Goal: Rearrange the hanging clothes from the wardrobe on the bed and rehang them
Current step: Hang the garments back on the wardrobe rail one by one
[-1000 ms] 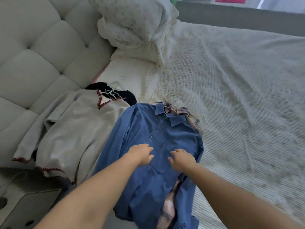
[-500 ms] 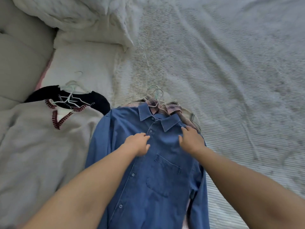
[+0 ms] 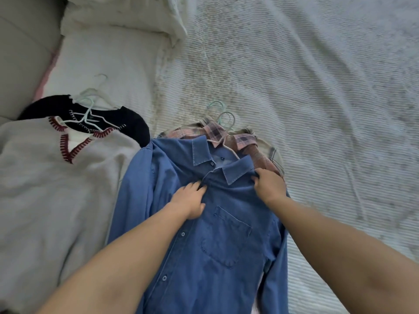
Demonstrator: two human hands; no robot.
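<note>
A blue denim shirt (image 3: pixel 204 234) lies face up on the bed, on a pale hanger (image 3: pixel 223 123) whose hook pokes out above the collar. A pink plaid shirt (image 3: pixel 247 143) lies under it, showing at the collar and right shoulder. My left hand (image 3: pixel 189 199) pinches the button placket just below the collar. My right hand (image 3: pixel 269 185) grips the denim at the right shoulder, next to the collar tip. To the left lie a grey sweater with red stitching (image 3: pixel 56 189) and a black garment (image 3: pixel 133 123), both on white hangers (image 3: pixel 90 105).
The bed (image 3: pixel 317 109) is covered by a pale ribbed bedspread, stretching open to the right and far side. Pillows (image 3: pixel 118 17) are piled at the top left, against a padded headboard (image 3: pixel 20 41).
Both hands moved up the denim shirt from the chest toward the collar and took hold of the fabric. The view tilted down and closer to the clothes.
</note>
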